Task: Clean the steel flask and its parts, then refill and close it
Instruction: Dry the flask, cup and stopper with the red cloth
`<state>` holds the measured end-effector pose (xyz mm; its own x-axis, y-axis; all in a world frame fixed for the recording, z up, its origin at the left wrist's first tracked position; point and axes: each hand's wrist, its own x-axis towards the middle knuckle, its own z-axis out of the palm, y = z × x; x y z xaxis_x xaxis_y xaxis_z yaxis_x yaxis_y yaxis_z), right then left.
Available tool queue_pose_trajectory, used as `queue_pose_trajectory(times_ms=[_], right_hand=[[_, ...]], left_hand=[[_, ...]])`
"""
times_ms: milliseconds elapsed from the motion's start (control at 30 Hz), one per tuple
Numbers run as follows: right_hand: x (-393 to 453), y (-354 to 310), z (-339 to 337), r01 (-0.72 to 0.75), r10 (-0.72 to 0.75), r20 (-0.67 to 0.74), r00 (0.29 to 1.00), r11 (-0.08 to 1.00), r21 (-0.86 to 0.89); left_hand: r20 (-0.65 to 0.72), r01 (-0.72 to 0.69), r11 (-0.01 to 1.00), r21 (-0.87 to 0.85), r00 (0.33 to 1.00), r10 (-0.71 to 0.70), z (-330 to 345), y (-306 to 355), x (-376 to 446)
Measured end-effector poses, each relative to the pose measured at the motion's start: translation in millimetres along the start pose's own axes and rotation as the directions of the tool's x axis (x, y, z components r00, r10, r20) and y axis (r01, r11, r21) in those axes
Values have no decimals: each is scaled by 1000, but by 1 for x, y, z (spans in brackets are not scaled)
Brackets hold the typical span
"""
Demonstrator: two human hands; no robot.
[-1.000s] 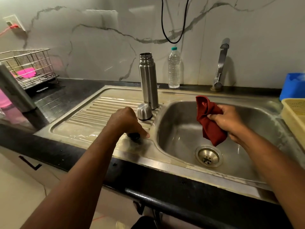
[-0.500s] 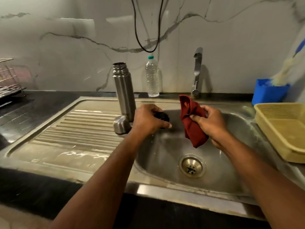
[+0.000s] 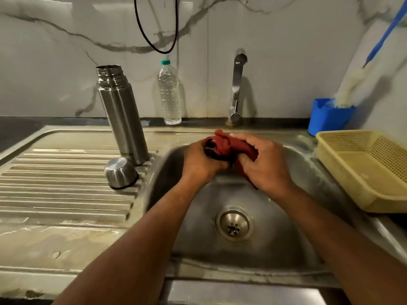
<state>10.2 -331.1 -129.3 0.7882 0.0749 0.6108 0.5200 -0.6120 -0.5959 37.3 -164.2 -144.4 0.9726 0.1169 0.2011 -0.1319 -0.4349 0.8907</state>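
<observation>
Flask [image 3: 123,115] stood uncapped on the drainboard [image 3: 55,183] at nine o'clock from the basin, its steel cup [image 3: 120,172] upside down just beside its base. Over the sink [image 3: 286,249], the left hand [image 3: 202,161] was closed round a small dark part, probably the stopper, while the right hand [image 3: 264,164] was clenched on a red cloth [image 3: 224,143] wrapped against it. At twelve o'clock a water bottle [image 3: 169,93] and tap [image 3: 236,84] waited. Judging by this, wiping was under way; refilling and closing remained.
</observation>
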Motion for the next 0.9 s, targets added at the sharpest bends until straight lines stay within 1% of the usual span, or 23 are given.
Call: queue_pose_trajectory(times_ms=[67,133,200,267,300,333,400,467,500,533,567,633,667,700,733,800,833,867,900], right_hand=[[0,0,1,42,-37,52,998,995,-95],[0,1,1,30,-21,71,997,991,-130],[1,3,0,-39,43,30,999,993,-109],[3,7,-3,-162,162,3,987,984,-69],[3,9,-4,-212,214,20,977,976,-53],[1,9,-4,-231,234,56,971,972,-45],[-3,2,-1,-158,161,116,980,987,-34],[-3,-3,4,-52,54,107,993,998,-21],[-2,-4,5,-32,33,91,995,999,-15],[-1,-4,5,-45,46,67,997,999,-9],[0,-2,4,-92,92,40,995,996,2],[2,5,0,-223,223,6,975,974,37],[2,7,-1,-260,261,-3,965,964,47],[2,5,-2,-259,260,-4,966,965,36],[1,2,-2,-209,209,8,978,978,-5],[-3,-6,1,-1,13,77,997,988,-152],[-4,-9,3,99,-75,115,991,969,-227],[-4,-10,4,147,-118,122,986,952,-267],[-2,-10,5,129,-108,89,990,952,-279]], left_hand=[[3,-59,998,-6,998,59,1,-3,0],[17,-79,996,-34,997,79,0,-3,-2],[51,-90,993,-76,994,94,0,-1,-4],[78,-110,989,-97,990,118,0,2,-5],[72,-110,989,-98,991,117,0,3,-6],[51,-96,990,-100,993,102,-1,2,-4],[-10,-62,992,-108,998,62,-3,-2,1],[-68,-68,991,-117,996,60,-8,-6,5],[-74,-90,989,-114,994,82,-9,-7,6],[-54,-122,987,-106,992,117,-10,-6,5],[-13,-161,982,-98,987,161,-9,-3,2],[70,-233,968,-95,968,240,-4,2,-3],[93,-247,964,-96,962,256,-2,2,-4],[98,-244,965,-93,963,253,-1,1,-4],[79,-224,971,-85,970,231,-1,0,-3],[-11,-150,985,-83,989,150,-3,-8,3],[-46,-131,987,-95,991,127,-5,-11,7],[-55,-135,985,-112,990,129,-7,-12,8],[-41,-154,978,-142,988,150,-8,-11,7]])
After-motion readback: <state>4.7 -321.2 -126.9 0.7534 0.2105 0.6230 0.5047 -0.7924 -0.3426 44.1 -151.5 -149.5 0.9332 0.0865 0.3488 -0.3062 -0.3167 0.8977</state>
